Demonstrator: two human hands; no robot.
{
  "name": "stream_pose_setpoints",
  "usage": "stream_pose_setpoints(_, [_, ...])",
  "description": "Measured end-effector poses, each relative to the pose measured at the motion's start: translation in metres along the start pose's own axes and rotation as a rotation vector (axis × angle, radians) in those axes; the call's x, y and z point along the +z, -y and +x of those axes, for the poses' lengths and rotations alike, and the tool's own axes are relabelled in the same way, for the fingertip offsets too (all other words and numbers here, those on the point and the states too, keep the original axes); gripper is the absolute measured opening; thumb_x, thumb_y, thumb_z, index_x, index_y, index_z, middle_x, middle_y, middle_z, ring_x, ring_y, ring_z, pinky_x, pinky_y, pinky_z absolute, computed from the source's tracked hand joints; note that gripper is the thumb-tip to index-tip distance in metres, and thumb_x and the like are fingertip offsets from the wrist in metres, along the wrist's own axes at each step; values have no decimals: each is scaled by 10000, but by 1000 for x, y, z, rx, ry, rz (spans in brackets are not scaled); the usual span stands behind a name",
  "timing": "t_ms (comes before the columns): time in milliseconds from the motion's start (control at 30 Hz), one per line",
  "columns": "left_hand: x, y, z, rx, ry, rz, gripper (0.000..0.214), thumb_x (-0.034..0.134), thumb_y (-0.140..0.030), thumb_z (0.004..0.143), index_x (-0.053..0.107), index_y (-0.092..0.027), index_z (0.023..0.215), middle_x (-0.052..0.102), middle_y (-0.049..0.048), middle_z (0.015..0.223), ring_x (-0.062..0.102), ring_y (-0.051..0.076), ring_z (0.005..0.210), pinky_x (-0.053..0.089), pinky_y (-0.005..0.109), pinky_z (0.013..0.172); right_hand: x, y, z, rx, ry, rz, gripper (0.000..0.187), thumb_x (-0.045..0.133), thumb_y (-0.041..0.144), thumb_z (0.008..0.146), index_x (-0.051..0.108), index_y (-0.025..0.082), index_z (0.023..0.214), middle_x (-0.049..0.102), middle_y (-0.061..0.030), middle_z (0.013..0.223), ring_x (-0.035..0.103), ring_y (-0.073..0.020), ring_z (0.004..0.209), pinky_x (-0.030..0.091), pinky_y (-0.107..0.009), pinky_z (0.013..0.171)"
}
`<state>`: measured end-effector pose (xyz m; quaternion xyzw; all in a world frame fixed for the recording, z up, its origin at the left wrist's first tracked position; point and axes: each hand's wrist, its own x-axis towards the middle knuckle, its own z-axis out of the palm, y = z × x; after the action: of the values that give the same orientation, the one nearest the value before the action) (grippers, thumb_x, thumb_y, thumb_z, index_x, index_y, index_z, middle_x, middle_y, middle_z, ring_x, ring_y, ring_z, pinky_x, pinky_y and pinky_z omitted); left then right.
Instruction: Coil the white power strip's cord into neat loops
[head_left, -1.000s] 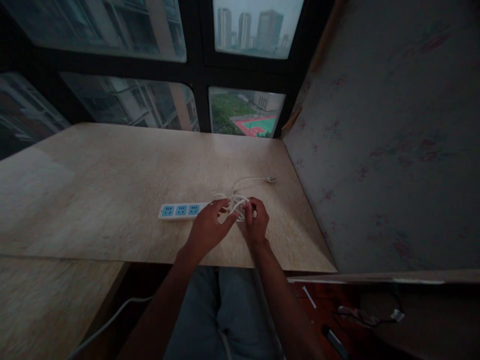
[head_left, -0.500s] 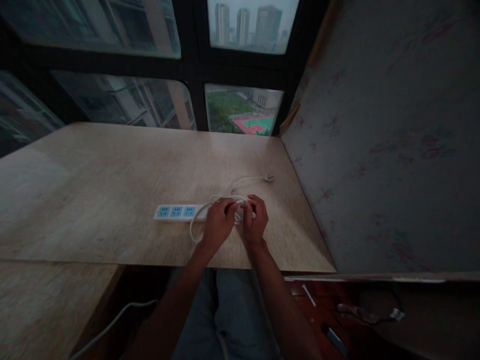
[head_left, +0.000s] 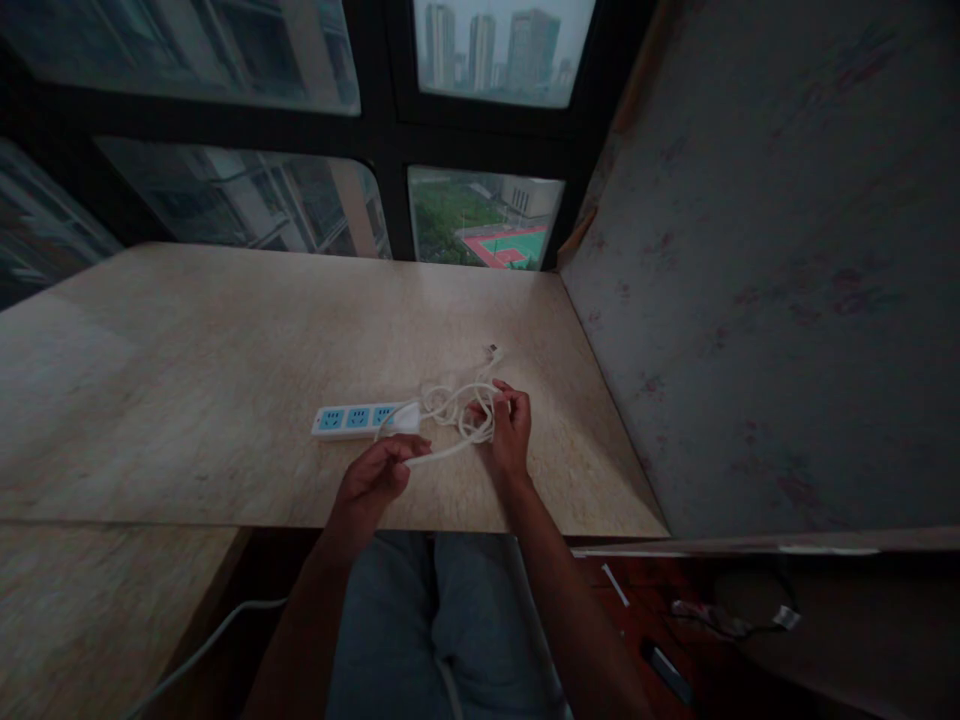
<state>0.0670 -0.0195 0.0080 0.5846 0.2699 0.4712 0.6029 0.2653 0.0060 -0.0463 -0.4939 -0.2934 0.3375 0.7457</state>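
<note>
A white power strip (head_left: 352,422) with blue socket faces lies on the pale tabletop (head_left: 262,340). Its white cord (head_left: 448,404) lies in loose loops off the strip's right end. My left hand (head_left: 379,478) pinches one stretch of the cord in front of the strip. Closed round the right side of the loops is my right hand (head_left: 508,425), thumb and fingers pressed on the cord. Between the hands the cord runs at a slant. The plug (head_left: 493,352) rests on the tabletop just beyond the right hand.
Dark-framed windows (head_left: 382,130) stand behind the tabletop, and a flowered wall (head_left: 750,300) bounds it on the right. Below lie a dark oblong object (head_left: 669,672) and a thin white strip (head_left: 615,585) on the reddish floor. Another white cable (head_left: 217,640) hangs at lower left.
My left hand has moved left and toward me, drawing out a stretch of cord. The loops have spread more openly, and the plug has shifted left.
</note>
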Motion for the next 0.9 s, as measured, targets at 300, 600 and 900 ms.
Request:
stream_pose_setpoints(300, [-7, -35, -1, -278, 386, 335, 400, 459, -488, 913, 710, -180, 865, 703, 85, 911, 640, 215, 901, 479, 337, 855, 2, 0, 0, -5, 7, 123, 213, 582, 406, 842, 497, 214, 877, 671, -22, 957, 673, -136, 702, 550, -325, 735])
stream_pose_setpoints(600, [56, 7, 83, -351, 115, 499, 449, 555, -594, 797, 630, -155, 748, 672, 59, 738, 645, 175, 634, 485, 238, 489, -5, 4, -2, -201, -2, -172, 199, 565, 393, 851, 545, 195, 855, 643, -39, 928, 612, -168, 860, 483, -316, 800])
stream_pose_setpoints(900, [74, 28, 89, -516, -26, 186, 401, 705, -488, 691, 561, -156, 864, 637, 8, 733, 610, 131, 481, 447, 217, 383, -7, 1, 0, -195, -9, -182, 195, 561, 387, 855, 552, 193, 862, 638, -41, 932, 602, -169, 871, 472, -310, 808])
